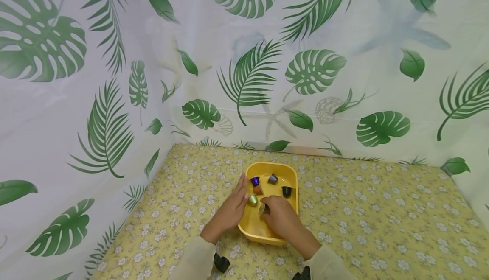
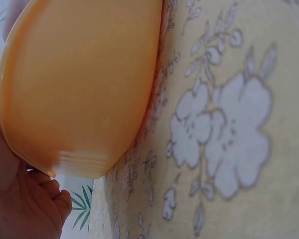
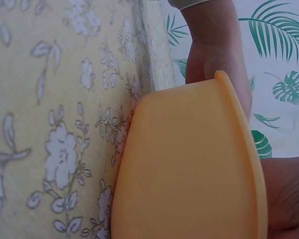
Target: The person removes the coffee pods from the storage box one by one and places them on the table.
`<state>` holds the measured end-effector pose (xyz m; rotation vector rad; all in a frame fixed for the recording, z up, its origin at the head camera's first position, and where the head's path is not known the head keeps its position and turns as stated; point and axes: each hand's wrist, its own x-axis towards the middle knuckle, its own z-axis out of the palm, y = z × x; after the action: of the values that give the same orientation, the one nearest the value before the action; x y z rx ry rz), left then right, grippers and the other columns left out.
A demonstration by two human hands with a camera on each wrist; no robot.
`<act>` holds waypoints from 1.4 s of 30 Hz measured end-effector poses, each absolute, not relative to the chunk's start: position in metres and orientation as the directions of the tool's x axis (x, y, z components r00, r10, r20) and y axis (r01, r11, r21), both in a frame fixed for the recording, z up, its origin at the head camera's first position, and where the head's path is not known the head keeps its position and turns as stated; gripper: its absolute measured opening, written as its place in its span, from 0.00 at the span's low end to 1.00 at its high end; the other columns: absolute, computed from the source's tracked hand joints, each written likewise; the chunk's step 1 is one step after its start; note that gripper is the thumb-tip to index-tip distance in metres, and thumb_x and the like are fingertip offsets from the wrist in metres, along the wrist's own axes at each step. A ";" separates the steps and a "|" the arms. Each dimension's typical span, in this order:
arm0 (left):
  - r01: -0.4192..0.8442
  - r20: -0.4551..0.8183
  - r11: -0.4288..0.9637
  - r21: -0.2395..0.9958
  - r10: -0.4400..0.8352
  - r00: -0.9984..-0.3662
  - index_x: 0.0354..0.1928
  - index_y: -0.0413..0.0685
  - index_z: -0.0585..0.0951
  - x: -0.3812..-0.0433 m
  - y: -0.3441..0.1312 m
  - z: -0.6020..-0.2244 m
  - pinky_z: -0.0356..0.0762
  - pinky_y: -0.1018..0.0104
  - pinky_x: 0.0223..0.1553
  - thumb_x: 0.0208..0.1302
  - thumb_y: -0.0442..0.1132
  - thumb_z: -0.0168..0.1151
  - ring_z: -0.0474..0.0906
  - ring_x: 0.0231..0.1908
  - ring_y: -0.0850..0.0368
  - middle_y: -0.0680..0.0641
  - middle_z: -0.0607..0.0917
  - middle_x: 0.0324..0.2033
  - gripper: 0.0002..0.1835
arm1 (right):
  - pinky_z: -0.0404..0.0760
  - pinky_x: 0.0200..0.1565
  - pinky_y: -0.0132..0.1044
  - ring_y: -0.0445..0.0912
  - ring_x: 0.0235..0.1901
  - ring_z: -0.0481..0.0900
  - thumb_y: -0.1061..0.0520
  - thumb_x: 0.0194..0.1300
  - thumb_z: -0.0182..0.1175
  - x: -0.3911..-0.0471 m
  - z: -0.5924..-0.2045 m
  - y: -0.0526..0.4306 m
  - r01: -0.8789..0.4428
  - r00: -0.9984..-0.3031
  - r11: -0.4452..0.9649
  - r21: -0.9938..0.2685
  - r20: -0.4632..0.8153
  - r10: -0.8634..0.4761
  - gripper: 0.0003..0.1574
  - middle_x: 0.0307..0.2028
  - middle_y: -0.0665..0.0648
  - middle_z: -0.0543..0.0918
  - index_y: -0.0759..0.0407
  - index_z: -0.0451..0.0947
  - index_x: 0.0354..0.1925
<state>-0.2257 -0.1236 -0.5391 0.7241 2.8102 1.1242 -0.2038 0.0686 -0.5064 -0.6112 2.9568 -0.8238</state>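
A yellow tray (image 1: 263, 238) stands on the flowered cloth with several coffee capsules in it. My left hand (image 1: 232, 203) holds the tray's left rim; in the left wrist view, that hand's fingers (image 2: 50, 191) bend under the rim. Over the tray's near half, my right hand (image 1: 280, 215) pinches a coffee capsule (image 1: 262, 209), partly hidden by the fingers. Beside it lies a light green capsule (image 1: 253, 200). Farther back are a purple capsule (image 1: 255, 181), a copper-orange one (image 1: 257, 190) touching or close to it, a grey one (image 1: 272, 179) and a black one (image 1: 286, 191) by the right wall.
A yellow flowered cloth (image 1: 366, 216) covers the surface around the tray. White sheets with green leaf prints hang behind (image 1: 263, 131) and along the left side. Black straps (image 1: 221, 263) sit at both sleeves.
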 end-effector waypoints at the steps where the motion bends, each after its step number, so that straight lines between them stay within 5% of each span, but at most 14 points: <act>1: 0.408 0.141 0.631 0.660 0.430 -0.892 0.80 0.37 0.43 -0.226 -0.124 -0.539 0.49 0.46 0.76 0.85 0.41 0.34 0.40 0.79 0.48 0.42 0.38 0.81 0.30 | 0.84 0.51 0.50 0.56 0.49 0.84 0.63 0.59 0.74 -0.203 -0.505 0.069 -0.366 -0.923 0.781 -0.506 0.093 -0.373 0.23 0.48 0.60 0.87 0.67 0.84 0.53; 12: 0.392 0.128 0.624 0.676 0.425 -0.896 0.81 0.40 0.43 -0.225 -0.125 -0.539 0.47 0.48 0.77 0.85 0.42 0.34 0.38 0.79 0.51 0.52 0.34 0.80 0.30 | 0.86 0.43 0.44 0.48 0.40 0.85 0.67 0.56 0.75 -0.199 -0.500 0.078 -0.367 -0.926 0.742 -0.561 0.144 -0.349 0.21 0.41 0.55 0.88 0.65 0.85 0.49; 42: 0.399 0.152 0.608 0.686 0.417 -0.896 0.80 0.37 0.44 -0.223 -0.121 -0.538 0.47 0.45 0.76 0.84 0.38 0.35 0.40 0.79 0.47 0.49 0.35 0.80 0.30 | 0.87 0.40 0.38 0.47 0.39 0.86 0.72 0.53 0.75 -0.186 -0.490 0.104 -0.287 -0.957 0.650 -0.704 0.192 -0.216 0.24 0.41 0.55 0.88 0.64 0.85 0.49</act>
<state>-0.2234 -0.1213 -0.5379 0.7098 2.7959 1.1844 -0.1861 0.1041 -0.4901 -0.4485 2.9346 -1.2779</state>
